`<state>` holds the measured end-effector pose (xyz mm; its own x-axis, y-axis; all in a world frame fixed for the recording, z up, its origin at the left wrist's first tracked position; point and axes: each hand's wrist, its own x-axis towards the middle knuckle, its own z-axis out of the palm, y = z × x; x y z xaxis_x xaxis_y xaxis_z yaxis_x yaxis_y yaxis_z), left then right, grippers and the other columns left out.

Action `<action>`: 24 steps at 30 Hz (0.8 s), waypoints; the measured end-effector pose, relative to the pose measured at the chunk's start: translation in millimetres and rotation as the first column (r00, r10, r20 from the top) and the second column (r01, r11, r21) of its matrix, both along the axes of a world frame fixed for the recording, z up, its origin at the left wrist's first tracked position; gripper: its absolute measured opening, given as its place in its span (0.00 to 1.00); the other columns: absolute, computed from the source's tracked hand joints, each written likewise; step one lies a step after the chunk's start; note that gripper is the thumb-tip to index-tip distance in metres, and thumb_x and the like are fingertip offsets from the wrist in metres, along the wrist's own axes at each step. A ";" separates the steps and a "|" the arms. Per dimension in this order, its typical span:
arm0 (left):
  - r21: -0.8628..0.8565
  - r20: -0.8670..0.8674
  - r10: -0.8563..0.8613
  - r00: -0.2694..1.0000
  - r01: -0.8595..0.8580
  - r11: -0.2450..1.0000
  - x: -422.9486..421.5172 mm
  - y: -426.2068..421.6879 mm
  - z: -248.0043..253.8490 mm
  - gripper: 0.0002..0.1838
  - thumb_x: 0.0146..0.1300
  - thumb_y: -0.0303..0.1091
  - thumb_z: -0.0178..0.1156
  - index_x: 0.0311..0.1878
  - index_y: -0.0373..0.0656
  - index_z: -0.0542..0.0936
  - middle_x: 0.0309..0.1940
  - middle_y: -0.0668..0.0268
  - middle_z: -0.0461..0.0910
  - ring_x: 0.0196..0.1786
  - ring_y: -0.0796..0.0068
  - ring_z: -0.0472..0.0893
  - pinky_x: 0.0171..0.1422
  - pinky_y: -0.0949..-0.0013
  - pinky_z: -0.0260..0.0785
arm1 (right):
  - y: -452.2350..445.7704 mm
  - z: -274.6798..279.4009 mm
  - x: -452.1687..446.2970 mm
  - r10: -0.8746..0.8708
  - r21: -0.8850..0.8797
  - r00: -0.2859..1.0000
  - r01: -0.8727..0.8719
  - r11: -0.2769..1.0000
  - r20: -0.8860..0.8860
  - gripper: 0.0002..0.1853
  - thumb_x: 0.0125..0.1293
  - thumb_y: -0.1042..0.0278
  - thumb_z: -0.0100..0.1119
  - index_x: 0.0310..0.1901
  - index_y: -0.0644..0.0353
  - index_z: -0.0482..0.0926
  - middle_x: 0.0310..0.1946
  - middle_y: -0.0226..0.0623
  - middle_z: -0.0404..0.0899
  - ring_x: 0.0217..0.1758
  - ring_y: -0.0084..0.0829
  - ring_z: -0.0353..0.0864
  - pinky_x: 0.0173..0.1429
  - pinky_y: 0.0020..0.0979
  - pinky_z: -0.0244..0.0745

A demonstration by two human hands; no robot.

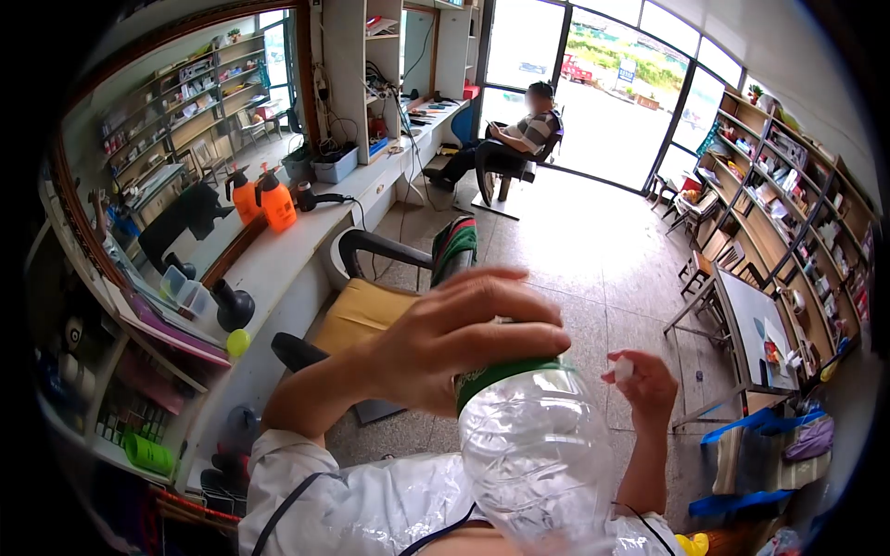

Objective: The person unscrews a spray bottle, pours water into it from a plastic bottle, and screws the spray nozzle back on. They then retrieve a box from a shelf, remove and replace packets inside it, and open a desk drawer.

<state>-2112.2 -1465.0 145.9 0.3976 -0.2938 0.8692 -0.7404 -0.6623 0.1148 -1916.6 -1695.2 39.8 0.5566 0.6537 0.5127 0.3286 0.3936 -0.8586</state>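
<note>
My left hand (454, 338) is wrapped round a large clear plastic bottle (533, 445) with a green label (510, 372). The bottle is tilted, with one end running down towards my body at the bottom of the view. Its mouth is not visible. Off to the right of the bottle, my right hand (646, 382) pinches a small white bottle cap (623, 369) between the fingertips. A white garment covers my front.
A yellow-seated chair (357, 315) stands ahead on the left, beside a counter (278, 264) with an orange spray bottle (275, 202) and a hair dryer (320, 198). A person (528, 130) sits near the glass doors. Shelves (788, 176) and a small table (756, 324) line the right.
</note>
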 end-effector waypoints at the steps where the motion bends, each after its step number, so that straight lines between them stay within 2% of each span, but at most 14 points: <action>1: -0.049 -0.110 -0.045 0.993 0.040 0.998 -1.2 -1.8 -7.9 0.38 0.39 0.41 0.73 0.57 0.48 0.70 0.45 0.62 0.75 0.50 0.64 0.77 0.57 0.57 0.67 | 0.1 12.0 -1.7 0.032 0.057 0.999 -0.033 0.998 0.018 0.19 0.54 0.75 0.64 0.48 0.68 0.73 0.43 0.47 0.78 0.39 0.33 0.82 0.47 0.34 0.79; 2: -0.103 -0.220 -0.093 0.971 0.071 0.992 -2.2 -3.4 -16.2 0.39 0.38 0.40 0.74 0.58 0.47 0.69 0.45 0.61 0.75 0.49 0.63 0.77 0.54 0.59 0.69 | 1.1 22.5 -4.2 0.028 0.055 1.000 -0.029 0.998 0.011 0.19 0.54 0.75 0.64 0.48 0.68 0.73 0.43 0.47 0.78 0.39 0.33 0.82 0.47 0.34 0.79; 5: -0.158 -0.491 -0.133 0.861 0.062 0.986 3.2 -1.7 -43.8 0.39 0.39 0.38 0.73 0.57 0.44 0.67 0.44 0.57 0.74 0.48 0.59 0.77 0.51 0.63 0.70 | 9.3 53.9 -15.0 -0.011 0.319 0.963 -0.078 0.945 0.268 0.23 0.53 0.65 0.66 0.47 0.70 0.73 0.42 0.53 0.78 0.41 0.39 0.82 0.44 0.35 0.81; 6: -0.154 -0.497 -0.129 0.858 0.060 0.986 4.1 -0.2 -54.0 0.39 0.39 0.38 0.73 0.57 0.44 0.67 0.44 0.57 0.74 0.48 0.59 0.77 0.51 0.63 0.70 | 13.5 61.9 -18.8 -0.011 0.323 0.965 -0.077 0.943 0.263 0.23 0.53 0.65 0.66 0.47 0.70 0.73 0.42 0.53 0.78 0.41 0.39 0.82 0.44 0.35 0.81; 8: -0.170 -0.758 -0.147 0.636 0.025 0.985 3.2 2.4 -70.2 0.38 0.39 0.38 0.72 0.56 0.42 0.67 0.43 0.57 0.74 0.46 0.61 0.77 0.50 0.65 0.70 | 22.2 75.6 -26.2 0.011 0.296 0.860 -0.187 0.937 0.510 0.24 0.50 0.61 0.67 0.46 0.68 0.75 0.41 0.52 0.79 0.42 0.39 0.82 0.42 0.35 0.81; 9: -0.157 -0.818 -0.121 0.563 -0.016 0.988 1.0 3.2 -75.4 0.39 0.36 0.34 0.73 0.56 0.42 0.68 0.45 0.60 0.76 0.47 0.68 0.77 0.53 0.69 0.68 | 25.0 81.8 -30.6 0.012 0.186 0.782 -0.162 0.969 0.623 0.23 0.49 0.59 0.67 0.44 0.64 0.78 0.41 0.47 0.80 0.44 0.37 0.82 0.42 0.34 0.81; 10: -0.151 -0.819 -0.113 0.563 -0.022 0.988 -1.8 4.2 -76.9 0.39 0.36 0.34 0.73 0.56 0.42 0.68 0.45 0.60 0.76 0.47 0.68 0.77 0.53 0.69 0.68 | 27.6 86.8 -33.4 0.046 0.068 0.665 -0.146 0.987 0.745 0.23 0.47 0.59 0.67 0.45 0.59 0.78 0.42 0.40 0.81 0.43 0.34 0.82 0.43 0.32 0.81; 12: -0.185 -0.874 -0.179 0.451 0.031 0.982 -8.1 6.2 -79.1 0.39 0.35 0.35 0.74 0.55 0.42 0.69 0.44 0.60 0.77 0.46 0.67 0.78 0.52 0.69 0.68 | 36.9 90.1 -39.4 0.194 -0.074 0.595 -0.220 0.973 0.780 0.23 0.47 0.60 0.66 0.47 0.56 0.79 0.42 0.38 0.81 0.41 0.33 0.83 0.41 0.30 0.81; 13: -0.230 -0.866 -0.242 0.437 0.082 0.970 -9.8 9.2 -85.5 0.39 0.36 0.34 0.74 0.55 0.40 0.69 0.42 0.62 0.77 0.45 0.71 0.78 0.52 0.70 0.68 | 41.0 88.2 -39.1 0.231 -0.089 0.569 -0.266 0.960 0.789 0.21 0.46 0.59 0.68 0.42 0.60 0.81 0.37 0.44 0.82 0.37 0.34 0.84 0.38 0.30 0.79; 14: -0.233 -0.865 -0.240 0.441 0.069 0.970 -12.5 12.0 -90.7 0.39 0.36 0.34 0.74 0.55 0.40 0.69 0.42 0.62 0.77 0.45 0.71 0.78 0.52 0.70 0.68 | 44.3 85.4 -38.8 0.241 -0.093 0.565 -0.279 0.956 0.789 0.21 0.46 0.59 0.68 0.42 0.60 0.81 0.37 0.44 0.82 0.37 0.34 0.84 0.38 0.30 0.79; 16: -0.523 -0.805 -0.535 0.255 0.121 0.844 -19.1 16.6 -101.2 0.39 0.36 0.33 0.74 0.55 0.38 0.68 0.42 0.63 0.77 0.45 0.75 0.77 0.51 0.72 0.67 | 48.6 79.8 -38.1 0.299 -0.072 0.555 -0.394 0.916 0.776 0.19 0.47 0.60 0.67 0.42 0.58 0.81 0.37 0.42 0.82 0.37 0.33 0.84 0.37 0.30 0.80; 18: -0.594 -0.762 -0.596 0.251 0.094 0.799 -25.5 15.9 -113.2 0.39 0.38 0.33 0.75 0.56 0.35 0.68 0.44 0.64 0.76 0.47 0.78 0.75 0.53 0.73 0.66 | 53.2 80.4 -39.8 0.384 -0.107 0.584 -0.451 0.886 0.716 0.17 0.47 0.62 0.67 0.40 0.58 0.82 0.37 0.42 0.82 0.38 0.34 0.84 0.38 0.31 0.81; 20: -0.776 -0.614 -0.775 0.150 0.065 0.627 -31.8 15.2 -120.1 0.43 0.41 0.34 0.74 0.61 0.34 0.63 0.45 0.62 0.75 0.47 0.76 0.74 0.53 0.74 0.66 | 63.1 77.3 -41.0 0.460 -0.096 0.591 -0.542 0.835 0.663 0.19 0.46 0.64 0.67 0.44 0.53 0.82 0.42 0.37 0.81 0.40 0.34 0.83 0.43 0.32 0.81; 24: -0.826 -0.558 -0.814 0.162 -0.006 0.564 -45.7 18.6 -133.5 0.42 0.41 0.34 0.74 0.60 0.33 0.63 0.46 0.62 0.74 0.47 0.76 0.74 0.53 0.73 0.67 | 87.7 77.0 -46.1 0.498 -0.152 0.520 -0.571 0.807 0.694 0.19 0.45 0.64 0.67 0.43 0.54 0.82 0.41 0.38 0.81 0.41 0.34 0.83 0.44 0.32 0.81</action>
